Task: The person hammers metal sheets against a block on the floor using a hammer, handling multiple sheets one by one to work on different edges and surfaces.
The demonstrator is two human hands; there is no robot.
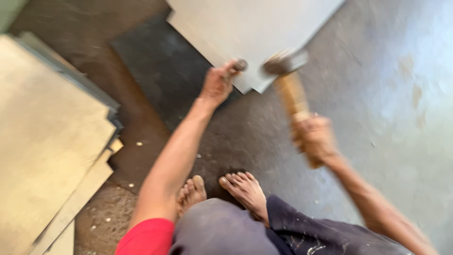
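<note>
While the right hand (315, 138) is clenching a wooden-handled hammer (289, 80) low on its shaft (top-heavy, best held there), the left hand (218, 84) is pinching what seems a small punch (239, 65) against the stiff pale sheet (245, 28).

No packages, labels, signs or screens appear anywhere in the frame.
</note>
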